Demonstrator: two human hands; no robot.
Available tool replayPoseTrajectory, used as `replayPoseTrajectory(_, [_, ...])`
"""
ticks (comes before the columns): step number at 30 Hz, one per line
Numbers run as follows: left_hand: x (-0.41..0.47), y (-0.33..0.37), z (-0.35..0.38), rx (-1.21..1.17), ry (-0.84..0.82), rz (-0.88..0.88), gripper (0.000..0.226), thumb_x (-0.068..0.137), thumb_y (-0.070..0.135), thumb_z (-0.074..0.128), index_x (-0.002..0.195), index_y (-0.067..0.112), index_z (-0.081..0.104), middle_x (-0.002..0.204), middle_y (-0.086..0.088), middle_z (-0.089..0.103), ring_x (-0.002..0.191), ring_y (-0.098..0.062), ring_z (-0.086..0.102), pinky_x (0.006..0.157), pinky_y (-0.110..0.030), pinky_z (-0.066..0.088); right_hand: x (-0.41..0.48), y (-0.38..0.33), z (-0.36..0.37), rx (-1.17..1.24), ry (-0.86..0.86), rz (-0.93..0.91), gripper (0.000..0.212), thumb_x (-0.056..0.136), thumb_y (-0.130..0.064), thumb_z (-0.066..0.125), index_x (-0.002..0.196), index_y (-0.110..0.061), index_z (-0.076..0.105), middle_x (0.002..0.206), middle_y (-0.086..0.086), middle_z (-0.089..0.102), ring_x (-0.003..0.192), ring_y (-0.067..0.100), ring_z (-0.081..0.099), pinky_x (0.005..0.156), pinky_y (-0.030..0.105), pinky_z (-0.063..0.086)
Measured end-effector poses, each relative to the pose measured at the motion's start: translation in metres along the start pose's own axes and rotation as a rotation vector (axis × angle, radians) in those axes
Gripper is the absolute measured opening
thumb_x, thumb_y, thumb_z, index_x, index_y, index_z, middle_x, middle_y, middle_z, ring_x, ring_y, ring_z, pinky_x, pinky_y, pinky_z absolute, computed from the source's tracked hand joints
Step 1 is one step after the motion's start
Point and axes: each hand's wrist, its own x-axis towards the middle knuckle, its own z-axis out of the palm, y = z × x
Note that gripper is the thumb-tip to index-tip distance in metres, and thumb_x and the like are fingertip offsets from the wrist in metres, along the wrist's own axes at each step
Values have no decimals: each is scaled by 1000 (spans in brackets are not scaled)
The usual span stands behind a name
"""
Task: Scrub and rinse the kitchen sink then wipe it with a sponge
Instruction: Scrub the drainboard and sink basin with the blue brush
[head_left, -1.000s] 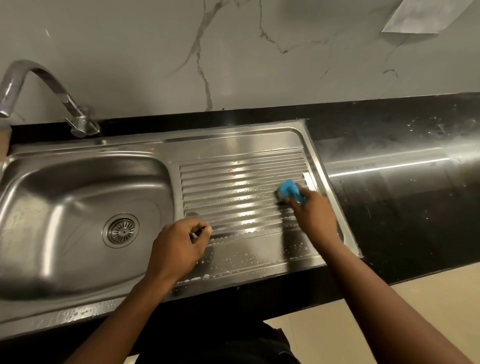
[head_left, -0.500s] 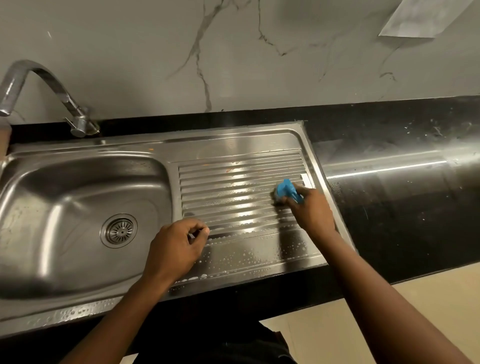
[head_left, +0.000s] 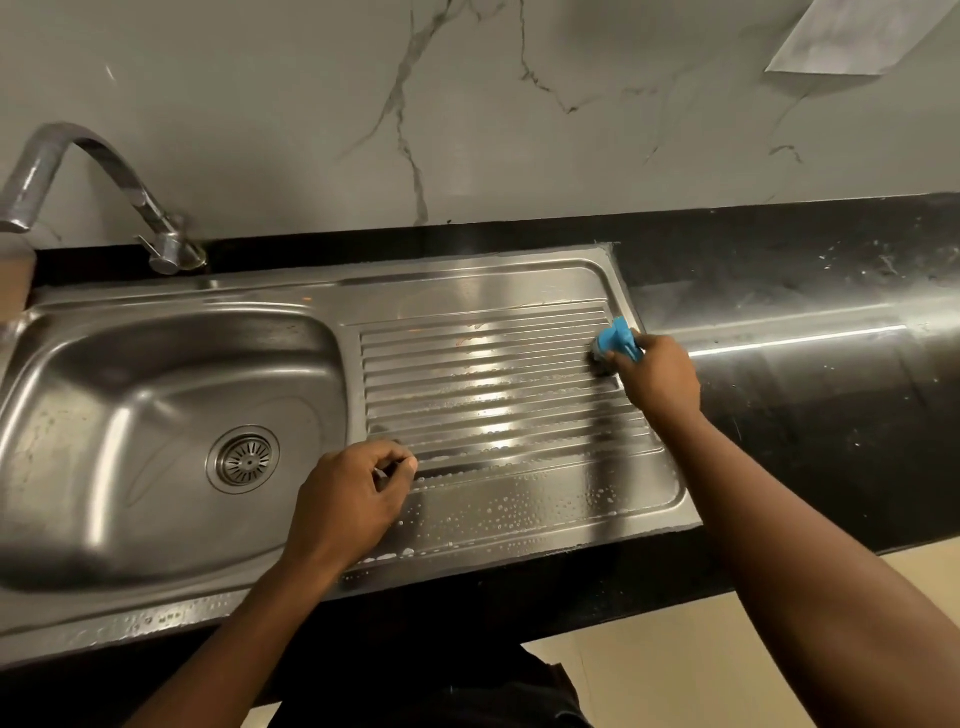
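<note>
The right hand (head_left: 662, 376) is gripping a blue scrubber (head_left: 615, 345) and pressing it on the far right end of the drainboard (head_left: 493, 395), beside the sink (head_left: 156, 415) bowl, so scrubbing is the step in hand. The left hand (head_left: 350, 501) is resting loosely curled on the drainboard's near edge, holding nothing that I can see. Next is probably working the ribs leftward toward the bowl, pressing firmly, before rinsing under the tap (head_left: 78, 171).
</note>
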Motion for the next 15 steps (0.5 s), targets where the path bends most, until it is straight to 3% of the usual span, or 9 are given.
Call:
replayPoseTrajectory(6, [2,2,5,-17,9,-12,10,95,35,72,85,36,76,78,28,70,76,5,66,61,-26,56,-34,23,-15,-68,-64,2,53,96,-45,71,141,-19,61,108,5,73,82,14,66,67,32,51])
replayPoseTrajectory(10, [6,1,10,-32,6,-16,10,95,34,72,85,34,76,76,24,71,77,3,66,62,-29,58,-62,51,-25,-140,-42,-6,51,98,-45,68,143,-24,61,115,4,75,80,10,65,59,25,48])
replayPoseTrajectory(15, [8,2,12,-23,16,-32,9,95,35,72,87,34,77,77,24,71,76,3,66,62,-31,59,-37,34,-21,-170,-12,-58,48,99,-44,68,141,-22,63,114,6,76,89,21,70,71,35,55])
